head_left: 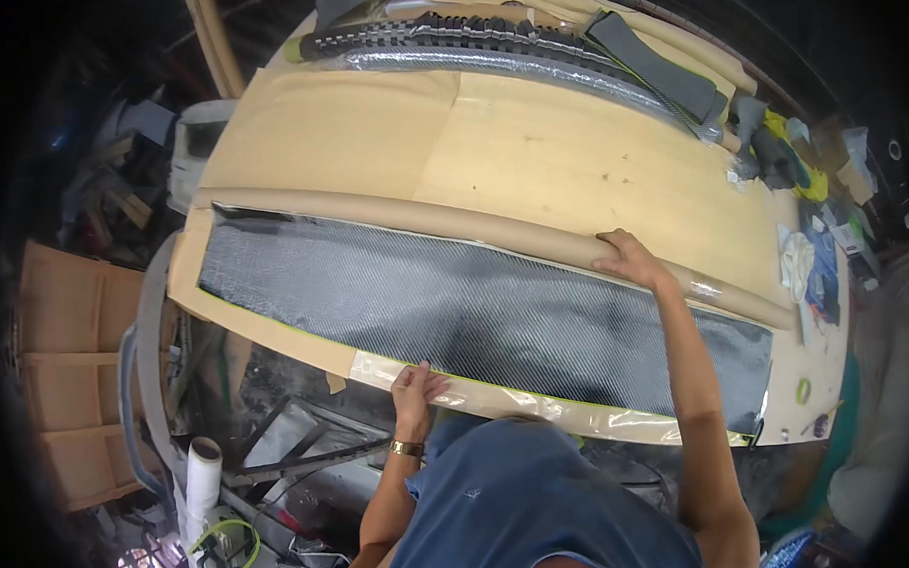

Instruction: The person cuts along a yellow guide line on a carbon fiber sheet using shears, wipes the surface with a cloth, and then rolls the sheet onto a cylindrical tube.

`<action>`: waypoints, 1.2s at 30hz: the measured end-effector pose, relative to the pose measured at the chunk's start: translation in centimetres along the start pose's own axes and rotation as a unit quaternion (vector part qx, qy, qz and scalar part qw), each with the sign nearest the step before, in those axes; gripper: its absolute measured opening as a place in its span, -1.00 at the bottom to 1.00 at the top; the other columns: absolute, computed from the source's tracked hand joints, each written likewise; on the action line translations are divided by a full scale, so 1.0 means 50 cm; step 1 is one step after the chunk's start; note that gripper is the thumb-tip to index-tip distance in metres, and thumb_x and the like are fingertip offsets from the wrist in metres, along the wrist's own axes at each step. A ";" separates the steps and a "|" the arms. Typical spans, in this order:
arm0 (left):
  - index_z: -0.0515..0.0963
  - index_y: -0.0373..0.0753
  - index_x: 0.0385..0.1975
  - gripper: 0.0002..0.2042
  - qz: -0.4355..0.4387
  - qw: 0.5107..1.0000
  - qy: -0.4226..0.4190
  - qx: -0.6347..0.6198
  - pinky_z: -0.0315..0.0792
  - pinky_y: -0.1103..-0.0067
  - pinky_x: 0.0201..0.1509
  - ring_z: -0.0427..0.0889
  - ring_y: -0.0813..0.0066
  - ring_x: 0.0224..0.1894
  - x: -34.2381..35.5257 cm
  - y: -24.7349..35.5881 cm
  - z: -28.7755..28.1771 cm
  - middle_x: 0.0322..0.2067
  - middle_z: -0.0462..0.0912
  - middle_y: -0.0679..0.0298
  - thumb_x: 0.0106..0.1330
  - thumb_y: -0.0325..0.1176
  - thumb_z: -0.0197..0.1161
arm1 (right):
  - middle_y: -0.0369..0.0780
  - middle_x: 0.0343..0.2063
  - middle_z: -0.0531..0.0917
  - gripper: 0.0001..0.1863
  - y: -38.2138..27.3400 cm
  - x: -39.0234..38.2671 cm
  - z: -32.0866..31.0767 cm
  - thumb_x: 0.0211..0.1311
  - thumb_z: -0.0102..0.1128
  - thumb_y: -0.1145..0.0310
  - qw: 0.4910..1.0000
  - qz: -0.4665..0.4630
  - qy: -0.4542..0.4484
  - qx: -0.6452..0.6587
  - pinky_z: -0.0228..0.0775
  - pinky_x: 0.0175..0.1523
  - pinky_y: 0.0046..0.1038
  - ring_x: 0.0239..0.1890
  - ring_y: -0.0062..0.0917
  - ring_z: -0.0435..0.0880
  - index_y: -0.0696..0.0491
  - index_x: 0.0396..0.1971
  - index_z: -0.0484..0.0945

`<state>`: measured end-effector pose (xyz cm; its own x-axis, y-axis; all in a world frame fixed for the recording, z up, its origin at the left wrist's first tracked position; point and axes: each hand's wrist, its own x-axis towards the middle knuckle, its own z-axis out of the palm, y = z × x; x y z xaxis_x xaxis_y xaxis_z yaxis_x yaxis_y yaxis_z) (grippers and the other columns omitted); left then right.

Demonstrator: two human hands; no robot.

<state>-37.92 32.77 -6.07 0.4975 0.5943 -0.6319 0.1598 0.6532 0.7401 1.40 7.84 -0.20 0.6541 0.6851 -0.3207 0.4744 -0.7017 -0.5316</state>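
Note:
A long dark carbon-fibre sheet with a woven diagonal pattern lies flat across the table, a thin yellow-green line along its near edge. Behind it a brown cardboard-coloured roll runs along its far edge. My left hand is at the sheet's near edge, over a strip of clear film, its fingers apart. Reaching across the sheet, my right hand rests on the roll and the far edge of the fabric, with thumb and fingers apart. Whether either hand pinches the edge is hard to see.
Rolled carbon-fibre material and a folded dark strip lie at the table's far side. Gloves and a green tape ring are at the right. A white film roll stands at lower left, near floor clutter.

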 end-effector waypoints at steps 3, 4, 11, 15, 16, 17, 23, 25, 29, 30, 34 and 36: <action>0.44 -0.32 -0.37 -0.78 -0.036 0.999 -0.026 -0.015 0.67 0.56 -0.30 0.73 0.37 -0.38 -0.013 0.008 -0.028 -0.41 0.66 0.11 0.41 -0.30 0.20 | -0.03 0.16 0.48 -0.24 -0.027 -0.006 -0.001 0.02 0.39 0.01 1.000 0.021 -0.021 0.001 0.23 0.36 -0.26 0.30 -0.18 0.34 0.15 0.17 0.44; 0.45 -0.33 -0.37 -0.78 -0.052 0.998 -0.036 -0.021 0.67 0.57 -0.29 0.74 0.38 -0.37 -0.015 0.008 -0.041 -0.40 0.67 0.10 0.41 -0.30 0.20 | -0.03 0.16 0.48 -0.24 -0.031 -0.007 0.000 0.02 0.39 0.01 0.999 0.026 -0.023 -0.001 0.23 0.36 -0.26 0.30 -0.18 0.34 0.15 0.17 0.44; 0.51 -0.25 -0.45 -0.77 -0.154 0.985 -0.054 0.052 0.60 0.59 -0.41 0.72 0.44 -0.47 -0.023 0.056 -0.061 -0.51 0.69 0.18 0.39 -0.25 0.25 | 0.02 0.11 0.52 -0.22 -0.066 -0.004 0.020 -0.05 0.46 0.12 0.997 0.062 -0.046 -0.001 0.29 0.31 -0.26 0.19 -0.15 0.46 0.15 0.17 0.39; 0.59 -0.36 -0.49 -0.73 0.145 0.803 -0.133 0.562 0.49 0.37 -0.47 0.65 0.26 -0.57 -0.004 0.122 -0.063 -0.53 0.67 0.11 0.31 -0.26 0.29 | 0.02 0.09 0.53 -0.21 -0.067 -0.031 0.012 -0.04 0.47 0.16 0.997 0.029 -0.017 -0.062 0.32 0.28 -0.25 0.16 -0.13 0.49 0.17 0.18 0.36; 0.59 -0.39 -0.44 -0.76 0.216 0.800 -0.110 0.549 0.52 0.40 -0.36 0.67 0.19 -0.47 -0.006 0.150 -0.027 -0.47 0.67 0.09 0.29 -0.28 0.29 | 0.02 0.09 0.53 -0.21 -0.069 -0.030 0.023 -0.04 0.47 0.16 0.997 0.028 -0.028 -0.059 0.32 0.28 -0.25 0.16 -0.13 0.49 0.17 0.18 0.36; 0.59 -0.42 -0.38 -0.77 0.292 0.790 -0.090 0.531 0.54 0.43 -0.25 0.69 0.12 -0.36 0.007 0.168 0.016 -0.41 0.67 0.06 0.27 -0.31 0.30 | 0.01 0.09 0.53 -0.22 -0.074 -0.030 0.021 -0.04 0.47 0.15 0.998 0.040 -0.033 -0.029 0.32 0.28 -0.24 0.16 -0.14 0.48 0.17 0.18 0.36; 0.34 -0.39 0.22 -0.46 0.491 0.582 -0.222 0.609 0.19 0.25 0.38 0.26 0.06 0.36 0.143 0.136 0.156 0.30 0.30 -0.01 0.33 -0.19 0.20 | -0.05 0.04 0.53 -0.26 -0.097 -0.041 0.051 -0.01 0.43 0.06 0.999 0.009 0.000 -0.048 0.32 0.25 -0.23 0.12 -0.17 0.49 0.13 0.15 0.41; 0.26 -0.43 0.28 -0.39 0.486 0.564 -0.236 0.625 0.11 0.24 0.44 0.17 0.06 0.42 0.161 0.119 0.174 0.37 0.21 -0.02 0.36 -0.13 0.15 | -0.06 0.03 0.53 -0.26 -0.089 -0.047 0.055 -0.01 0.43 0.04 0.998 0.002 0.019 -0.055 0.33 0.24 -0.23 0.10 -0.17 0.50 0.12 0.14 0.42; 0.18 -0.45 0.33 -0.31 0.480 0.536 -0.239 0.652 0.07 0.25 0.48 0.15 0.08 0.43 0.176 0.102 0.177 0.41 0.12 -0.03 0.39 0.00 0.06 | -0.06 0.04 0.54 -0.25 -0.096 -0.036 0.043 -0.03 0.45 0.05 0.999 0.003 -0.001 -0.045 0.34 0.25 -0.28 0.12 -0.17 0.50 0.12 0.15 0.43; 0.17 -0.45 0.34 -0.29 0.478 0.536 -0.237 0.655 0.05 0.25 0.48 0.14 0.08 0.43 0.180 0.099 0.176 0.42 0.10 -0.02 0.40 0.04 0.04 | -0.07 0.05 0.54 -0.24 -0.101 -0.030 0.035 -0.03 0.45 0.04 0.999 0.023 -0.024 0.004 0.34 0.25 -0.29 0.13 -0.16 0.50 0.13 0.15 0.43; 0.16 -0.45 0.34 -0.26 0.474 0.545 -0.235 0.650 0.03 0.26 0.49 0.12 0.09 0.44 0.188 0.090 0.184 0.42 0.09 -0.03 0.40 0.08 0.01 | -0.05 0.06 0.55 -0.24 -0.079 -0.011 0.028 -0.03 0.45 0.04 0.998 0.040 -0.033 0.031 0.34 0.25 -0.31 0.15 -0.15 0.50 0.13 0.16 0.44; 0.16 -0.46 0.34 -0.26 0.468 0.551 -0.231 0.651 0.02 0.27 0.49 0.11 0.10 0.44 0.188 0.088 0.189 0.42 0.10 -0.03 0.41 0.10 -0.02 | -0.05 0.06 0.56 -0.27 -0.078 -0.008 0.030 -0.03 0.47 0.08 0.996 0.054 -0.053 0.040 0.33 0.26 -0.31 0.15 -0.15 0.50 0.12 0.13 0.45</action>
<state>-24.50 36.82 -6.60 0.9975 0.0049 0.0705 -0.0252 -0.9073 0.4197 -1.60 10.62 0.83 0.6308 0.6260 -0.4585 0.3532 -0.7578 -0.5486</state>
